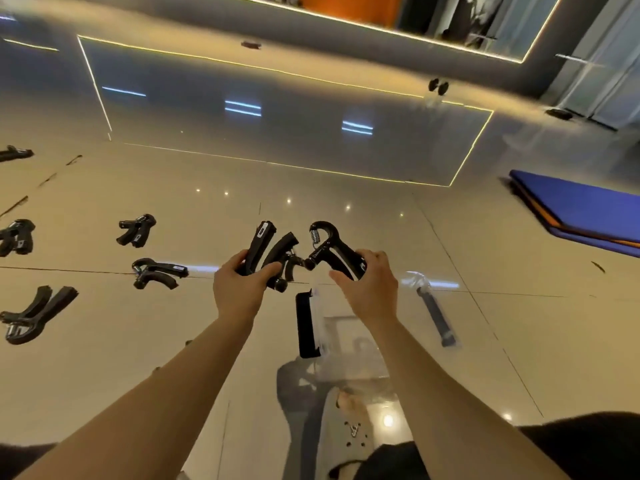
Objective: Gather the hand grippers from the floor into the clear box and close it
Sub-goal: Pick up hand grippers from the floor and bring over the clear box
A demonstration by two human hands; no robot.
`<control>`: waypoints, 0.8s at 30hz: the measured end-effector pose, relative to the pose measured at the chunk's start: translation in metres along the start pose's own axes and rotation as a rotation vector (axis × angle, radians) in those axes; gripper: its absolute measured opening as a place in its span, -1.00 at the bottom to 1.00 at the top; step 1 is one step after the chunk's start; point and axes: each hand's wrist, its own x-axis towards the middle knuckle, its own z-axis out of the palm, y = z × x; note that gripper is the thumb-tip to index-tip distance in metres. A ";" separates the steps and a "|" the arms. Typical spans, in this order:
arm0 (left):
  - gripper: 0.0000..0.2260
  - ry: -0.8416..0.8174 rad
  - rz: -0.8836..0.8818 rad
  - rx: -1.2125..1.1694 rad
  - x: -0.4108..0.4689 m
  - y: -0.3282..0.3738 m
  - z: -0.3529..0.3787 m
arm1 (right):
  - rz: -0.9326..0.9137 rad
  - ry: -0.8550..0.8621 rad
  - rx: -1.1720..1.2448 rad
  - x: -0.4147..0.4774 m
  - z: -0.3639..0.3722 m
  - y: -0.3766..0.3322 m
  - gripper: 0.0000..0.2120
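Gripped in left hand (239, 289), fingers curled round its handles: first hand gripper (273, 252), black. Gripped in right hand (367, 285), fingers wrapped over one handle: second hand gripper (329, 244), just beside the first. Below both, on floor (485, 341): clear box (349, 341). Scattered at left: spare hand grippers (157, 273). Far right: blue mat (581, 209).

Seven hand grippers (159, 273) (two held), one clear box (346, 328), one blue mat (581, 209).
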 end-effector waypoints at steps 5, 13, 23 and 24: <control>-0.55 -0.136 -0.042 0.124 -0.007 -0.027 0.052 | 0.220 0.023 -0.075 -0.014 -0.016 0.073 -0.44; -0.52 -0.342 -0.032 0.253 0.017 -0.070 0.117 | 0.509 -0.094 -0.166 -0.006 0.016 0.176 -0.57; -0.44 -0.421 0.076 0.421 0.061 -0.087 0.145 | 0.787 -0.323 -0.137 0.043 0.055 0.227 -0.43; -0.46 -0.427 0.073 0.411 0.061 -0.087 0.149 | 0.816 -0.329 -0.126 0.045 0.057 0.232 -0.42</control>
